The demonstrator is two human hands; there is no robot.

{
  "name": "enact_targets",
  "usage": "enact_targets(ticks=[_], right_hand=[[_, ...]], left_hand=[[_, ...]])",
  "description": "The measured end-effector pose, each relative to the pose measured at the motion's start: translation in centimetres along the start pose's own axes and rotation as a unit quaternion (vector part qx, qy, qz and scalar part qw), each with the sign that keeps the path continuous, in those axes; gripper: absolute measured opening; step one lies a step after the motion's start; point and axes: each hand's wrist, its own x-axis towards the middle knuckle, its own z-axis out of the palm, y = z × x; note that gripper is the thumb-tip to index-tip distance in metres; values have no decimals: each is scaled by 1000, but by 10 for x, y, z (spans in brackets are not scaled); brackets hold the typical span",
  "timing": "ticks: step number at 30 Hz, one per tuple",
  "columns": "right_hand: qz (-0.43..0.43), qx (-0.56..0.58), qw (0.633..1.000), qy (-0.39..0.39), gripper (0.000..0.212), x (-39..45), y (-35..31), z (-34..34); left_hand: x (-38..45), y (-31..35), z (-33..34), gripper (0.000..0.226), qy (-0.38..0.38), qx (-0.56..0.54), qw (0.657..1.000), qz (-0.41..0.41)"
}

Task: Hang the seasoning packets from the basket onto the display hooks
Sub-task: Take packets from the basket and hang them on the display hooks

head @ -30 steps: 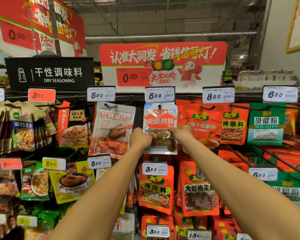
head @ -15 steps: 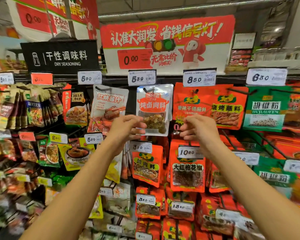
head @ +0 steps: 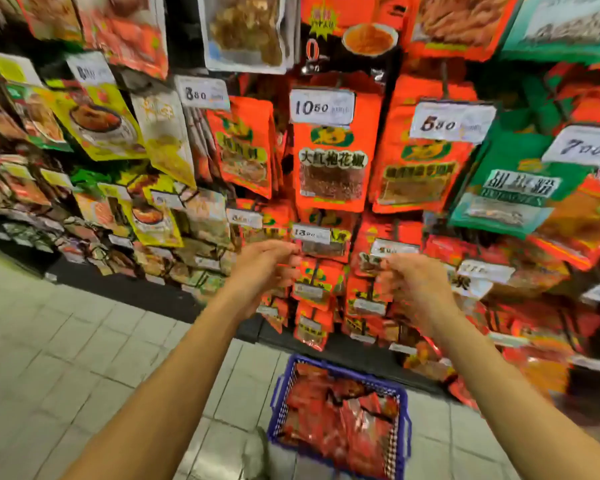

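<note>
A blue plastic basket [head: 278, 389] stands on the floor below the display, filled with several red seasoning packets [head: 343, 420]. My left hand [head: 264, 268] and my right hand [head: 413, 289] hang in the air in front of the lower rows of hanging packets, above the basket, fingers loosely curled and holding nothing. The clear packet with brown contents [head: 246, 29] hangs on its hook at the top of the view. The picture is blurred by motion.
The wall of hooks carries orange packets [head: 333, 161], green packets [head: 513, 188] and yellow ones [head: 97, 123], with white price tags [head: 321, 107] on the hook ends jutting outwards. Grey floor tiles [head: 66, 358] spread to the left of the basket.
Both hands let go of the clear packet, which stays hanging, and dropped away from it. The view swung down, bringing the floor and the basket into sight.
</note>
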Motion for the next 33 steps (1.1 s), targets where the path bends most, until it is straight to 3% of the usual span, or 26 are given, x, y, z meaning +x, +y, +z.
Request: enact_targets(ticks=[5, 11, 16, 18, 23, 25, 28, 33], right_hand=[[142, -34, 989, 28, 18, 0, 123, -19], [301, -69, 949, 63, 13, -14, 299, -27], [383, -108, 913, 96, 28, -10, 434, -23], [400, -136, 904, 69, 21, 3, 486, -20], [417, -236, 878, 4, 24, 32, 603, -22], [408, -303, 859, -59, 18, 48, 634, -19], [322, -460, 822, -92, 26, 82, 667, -6], [159, -463, 871, -44, 52, 154, 692, 25]], left_hand=[[15, -113, 26, 21, -7, -6, 990, -141], [24, -285, 33, 15, 32, 23, 943, -332], [45, -417, 16, 23, 34, 56, 905, -421], [59, -461, 10, 27, 18, 22, 887, -462], [98, -553, 15, 11, 28, 126, 883, -450], [108, -581, 15, 12, 7, 149, 882, -448], [124, -610, 11, 12, -4, 171, 878, -448], [151, -652, 0, 15, 13, 176, 875, -452]])
